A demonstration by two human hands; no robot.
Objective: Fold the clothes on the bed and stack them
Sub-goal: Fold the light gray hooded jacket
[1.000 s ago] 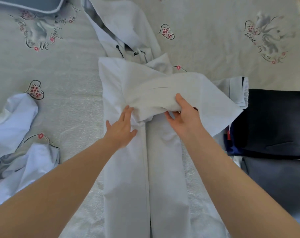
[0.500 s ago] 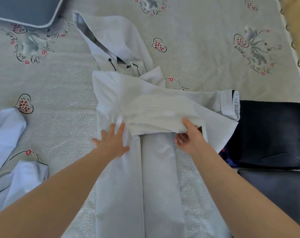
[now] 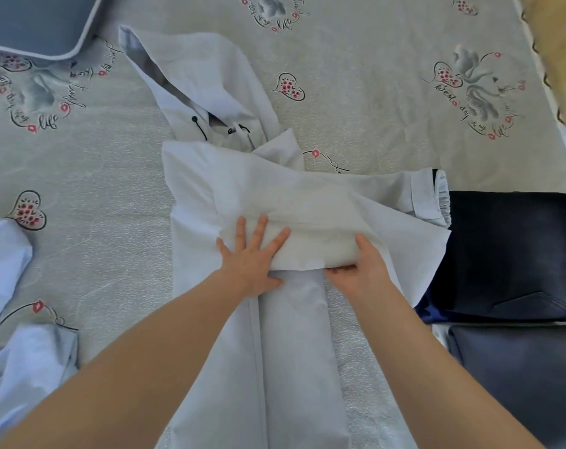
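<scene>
A pale white hooded jacket point(image 3: 294, 335) lies lengthwise on the bed, hood point(image 3: 197, 82) pointing away from me. One sleeve is folded across the chest, its cuff point(image 3: 432, 196) reaching right. My left hand point(image 3: 252, 254) presses flat with spread fingers on the folded sleeve's near edge. My right hand point(image 3: 359, 267) grips that same edge, thumb on top and fingers tucked under the fabric. Two dark folded garments point(image 3: 514, 257) lie at the right, a navy one behind and a grey one point(image 3: 518, 377) in front.
A crumpled light-blue garment point(image 3: 12, 335) lies at the left edge. A grey-blue pillow point(image 3: 32, 21) sits at the top left. The patterned bedspread point(image 3: 372, 92) ends at the bed's right edge point(image 3: 553, 102).
My left hand has slid right, onto the folded sleeve, and now lies flat on it. My right hand has lowered the sleeve's edge onto the jacket body.
</scene>
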